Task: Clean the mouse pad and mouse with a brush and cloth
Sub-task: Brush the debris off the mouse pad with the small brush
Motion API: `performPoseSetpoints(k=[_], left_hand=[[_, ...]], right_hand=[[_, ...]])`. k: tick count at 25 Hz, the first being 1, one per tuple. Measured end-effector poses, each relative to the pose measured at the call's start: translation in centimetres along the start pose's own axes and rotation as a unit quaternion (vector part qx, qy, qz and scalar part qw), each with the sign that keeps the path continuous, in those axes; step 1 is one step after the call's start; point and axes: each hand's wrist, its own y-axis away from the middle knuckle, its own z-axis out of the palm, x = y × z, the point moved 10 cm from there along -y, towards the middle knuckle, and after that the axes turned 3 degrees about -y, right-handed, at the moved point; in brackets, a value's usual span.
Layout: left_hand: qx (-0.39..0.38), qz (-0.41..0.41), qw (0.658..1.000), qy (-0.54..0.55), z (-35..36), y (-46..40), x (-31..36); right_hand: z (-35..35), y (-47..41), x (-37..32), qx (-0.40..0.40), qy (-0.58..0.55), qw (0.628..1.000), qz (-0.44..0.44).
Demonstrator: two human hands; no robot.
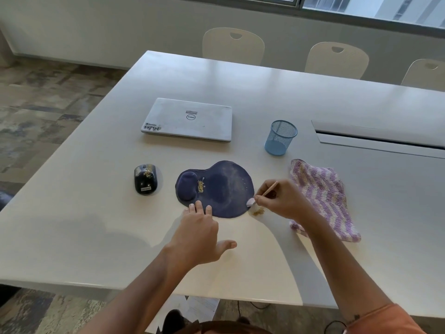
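Note:
A dark blue mouse pad (224, 186) with a raised wrist rest lies on the white table (120, 232); yellowish crumbs sit near its middle. My left hand (201, 227) presses straight fingertips on the pad's near edge. My right hand (281, 201) pinches a small brush (263, 194), whose pale bristles touch the pad's right edge. A little heap of crumbs (258, 211) lies on the table just below the bristles. A black mouse (145, 179) with crumbs on top sits left of the pad. A purple-and-white striped cloth (322, 196) lies to the right.
A shut white laptop (189, 119) lies behind the pad. A blue mesh pen cup (280, 137) stands right of the laptop. A cable slot (380, 138) is set into the table at the right. Cream chairs (233, 45) line the far side.

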Motion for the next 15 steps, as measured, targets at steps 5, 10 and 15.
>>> performPoseSetpoints(k=[5,10,15], left_hand=[[0.002,0.003,1.0,-0.002,-0.2,0.1,0.2],[0.005,0.005,1.0,-0.003,-0.1,0.1,0.0],[0.006,0.002,1.0,0.006,0.2,-0.1,-0.1]], right_hand=[[-0.9,0.4,-0.4,0.036,-0.005,0.999,-0.012],[-1.4,1.0,-0.6,0.069,0.0,0.998,-0.014],[1.1,1.5,-3.2,0.047,-0.055,0.997,-0.001]])
